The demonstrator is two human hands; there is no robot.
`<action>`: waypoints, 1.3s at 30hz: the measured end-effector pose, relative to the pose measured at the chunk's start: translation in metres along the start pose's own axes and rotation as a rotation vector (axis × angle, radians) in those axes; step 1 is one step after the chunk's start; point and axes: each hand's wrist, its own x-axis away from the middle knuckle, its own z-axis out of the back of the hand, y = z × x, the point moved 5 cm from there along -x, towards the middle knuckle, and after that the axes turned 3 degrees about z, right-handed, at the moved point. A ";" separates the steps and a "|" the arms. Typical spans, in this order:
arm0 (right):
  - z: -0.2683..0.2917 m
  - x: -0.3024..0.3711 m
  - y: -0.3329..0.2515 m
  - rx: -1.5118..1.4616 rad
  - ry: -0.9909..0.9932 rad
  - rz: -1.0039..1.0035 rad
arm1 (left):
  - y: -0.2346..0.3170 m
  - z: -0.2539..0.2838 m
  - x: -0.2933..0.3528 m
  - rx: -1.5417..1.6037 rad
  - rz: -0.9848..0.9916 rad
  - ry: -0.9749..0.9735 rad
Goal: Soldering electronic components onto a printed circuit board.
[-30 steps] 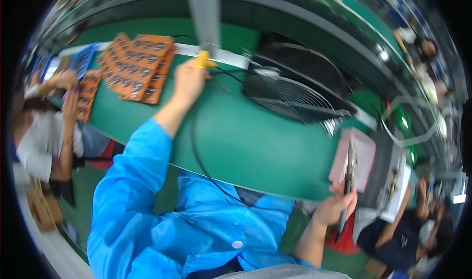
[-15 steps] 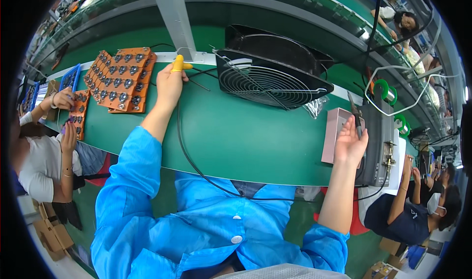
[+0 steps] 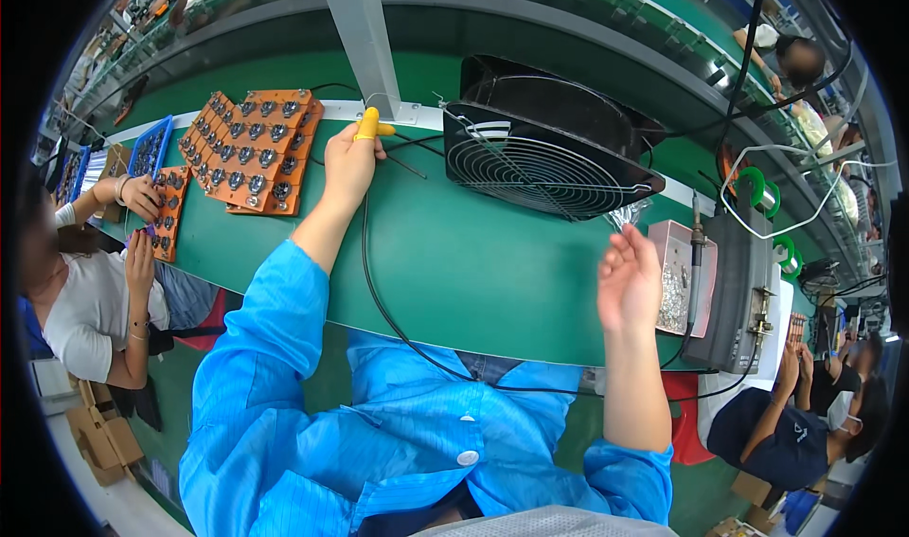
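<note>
My left hand (image 3: 350,163), with yellow finger covers (image 3: 370,125) on two fingers, is closed near the foot of a grey metal post; what it holds, if anything, is hidden. A black cable (image 3: 369,272) runs beside it toward my lap. Palm up and slightly blurred, my right hand (image 3: 629,286) is open and empty, its fingers loosely bent, over the green table (image 3: 492,281). Just right of it stands a pink box (image 3: 670,237) holding small shiny pieces. A soldering iron (image 3: 697,262) lies across that box.
A black fan (image 3: 544,158) stands at the table's back. Stacked orange boards (image 3: 256,149) with round metal parts lie at left. A dark grey unit (image 3: 734,291) and green-rimmed wire spools (image 3: 757,192) are at right. A co-worker (image 3: 90,300) handles another orange board.
My right hand has moved left, away from the soldering iron, which now lies over the pink box. My left hand stays by the post. The whole view has shifted slightly.
</note>
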 end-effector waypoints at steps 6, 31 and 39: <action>-0.023 -0.077 -0.009 0.062 0.166 0.484 | 0.001 0.003 -0.001 0.028 0.000 0.010; -0.015 0.019 -0.008 0.029 -0.419 0.397 | 0.003 0.001 0.005 0.066 0.018 -0.013; -0.020 0.151 -0.086 0.165 -1.912 0.008 | -0.001 0.004 0.007 0.033 0.042 -0.045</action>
